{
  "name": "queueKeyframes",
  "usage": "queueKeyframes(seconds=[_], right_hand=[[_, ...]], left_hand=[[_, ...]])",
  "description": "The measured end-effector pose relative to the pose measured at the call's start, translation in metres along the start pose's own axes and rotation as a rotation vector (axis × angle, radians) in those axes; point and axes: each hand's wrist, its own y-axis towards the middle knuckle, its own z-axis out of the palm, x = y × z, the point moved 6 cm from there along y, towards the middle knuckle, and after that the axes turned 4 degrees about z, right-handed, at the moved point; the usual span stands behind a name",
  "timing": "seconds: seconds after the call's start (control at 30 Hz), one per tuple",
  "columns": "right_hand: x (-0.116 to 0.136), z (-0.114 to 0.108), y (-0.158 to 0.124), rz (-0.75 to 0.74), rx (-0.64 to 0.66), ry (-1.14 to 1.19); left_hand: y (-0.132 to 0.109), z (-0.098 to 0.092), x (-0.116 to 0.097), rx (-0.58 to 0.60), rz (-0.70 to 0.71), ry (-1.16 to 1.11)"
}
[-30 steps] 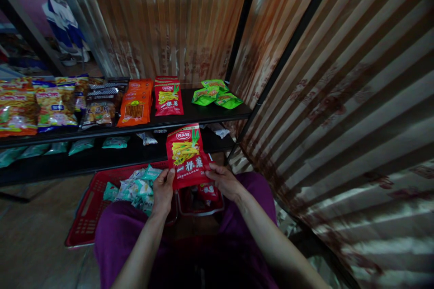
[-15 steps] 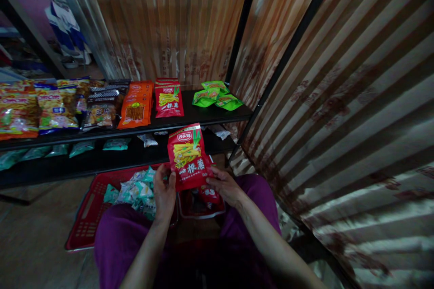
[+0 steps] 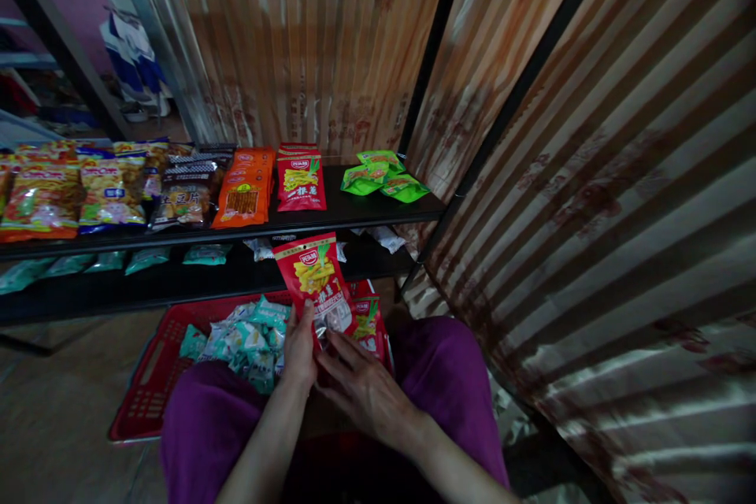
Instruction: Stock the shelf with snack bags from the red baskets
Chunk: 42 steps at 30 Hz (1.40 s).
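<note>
A red snack packet [image 3: 313, 272] with a picture of yellow sticks is held over my lap, tilted to the left. My left hand [image 3: 300, 350] grips its lower left edge, thumb on the front. At the bottom edge, the fingers of my right hand [image 3: 366, 390] are on the packet, where the surface looks creased and shiny. Behind and to the right, more red packets [image 3: 367, 319] stand in a small basket, partly hidden by my hand. Left of my hands, a red basket [image 3: 150, 366] holds several teal and white packets [image 3: 239, 339].
A black shelf [image 3: 372, 213] carries orange packets [image 3: 245, 189], red packets [image 3: 301, 181], green packets [image 3: 383, 176] and yellow snack bags [image 3: 112, 189]. The lower shelf holds teal packets [image 3: 147, 258]. A black post [image 3: 466, 173] and a pleated curtain [image 3: 620, 236] stand at the right.
The packet has come down slightly and tipped left. My right hand has moved from its right edge to its bottom, and its lower part now looks creased.
</note>
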Motion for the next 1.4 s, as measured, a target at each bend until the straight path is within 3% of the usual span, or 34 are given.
queueKeyframes(seconds=[0.1,0.2,0.27,0.4,0.57,0.83,1.1,1.27,1.4], right_hand=[[-0.017,-0.010,0.005,0.064,-0.109,0.168],[-0.061,-0.035,0.021,0.347,-0.395,0.364],[-0.086,-0.046,0.035,0.485,-0.513,0.573],[-0.099,-0.045,0.068,0.603,-0.362,1.109],[-0.093,-0.040,0.078,0.688,-0.252,1.343],[-0.089,-0.035,0.076,0.708,-0.207,1.386],[-0.087,-0.034,0.077,0.715,-0.193,1.408],[-0.092,-0.025,0.069,0.685,-0.044,1.336],[-0.100,-0.013,0.061,0.762,-0.096,1.337]], left_hand=[[0.002,-0.009,0.005,0.034,-0.086,-0.090],[-0.001,-0.015,0.011,0.082,-0.166,-0.136],[-0.003,-0.019,0.015,0.085,-0.197,-0.141],[-0.009,-0.018,0.019,0.126,-0.255,-0.078],[-0.015,-0.018,0.016,0.176,-0.257,-0.002],[-0.011,-0.004,-0.004,0.368,-0.126,-0.010],[-0.017,-0.002,-0.012,0.116,-0.083,0.062],[-0.008,-0.007,-0.009,0.100,-0.087,0.006],[-0.001,-0.009,-0.008,0.112,-0.093,-0.014]])
